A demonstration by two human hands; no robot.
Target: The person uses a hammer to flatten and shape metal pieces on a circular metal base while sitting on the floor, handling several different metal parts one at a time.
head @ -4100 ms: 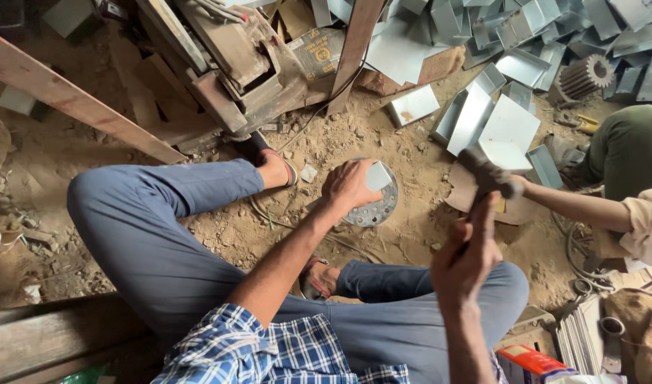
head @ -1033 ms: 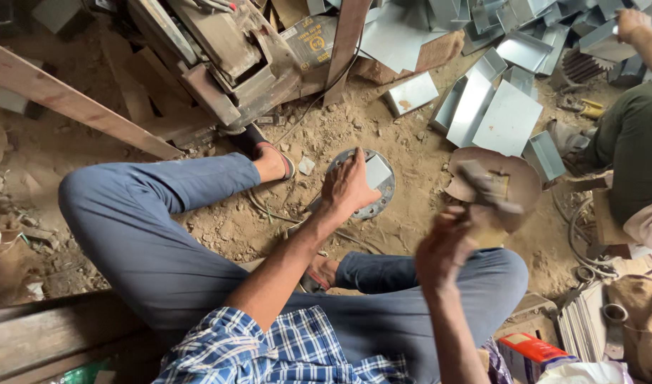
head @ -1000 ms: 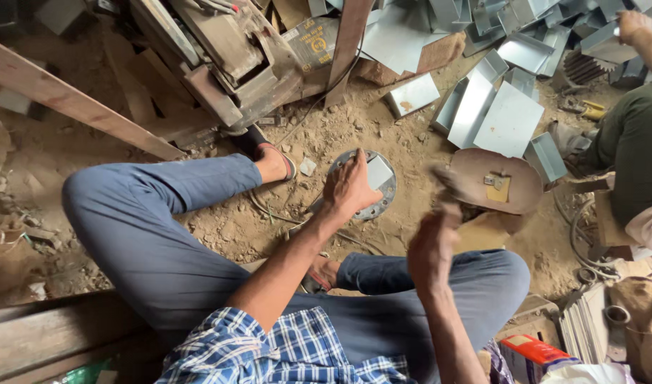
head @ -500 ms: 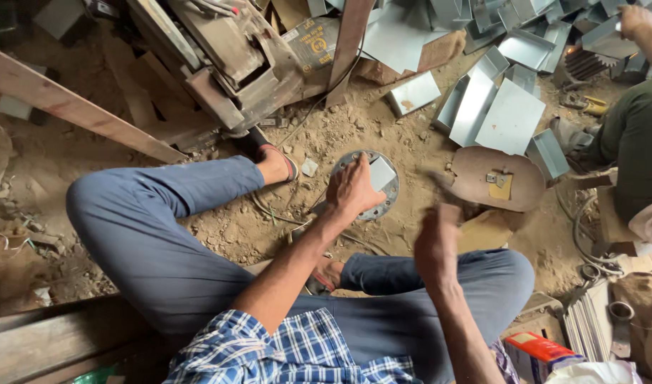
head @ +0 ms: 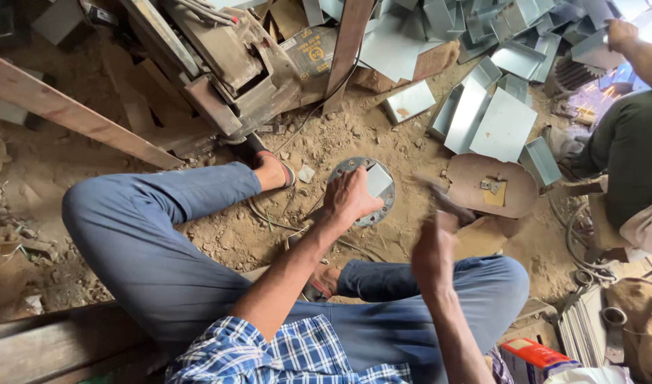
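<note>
Right hand (head: 433, 249) coming down since earlier frame, gripping blurred dark hammer (head: 443, 203); left hand (head: 351, 199) pressing small grey metal sheet (head: 378, 180) onto round perforated steel disc (head: 361, 190); strike landing.

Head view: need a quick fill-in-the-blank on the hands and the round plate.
1. The left hand presses a small grey sheet-metal piece onto the round perforated metal ___.
2. The right hand grips a blurred ___.
3. The round plate lies on sandy ___.

Missing: plate; hammer; ground
</note>
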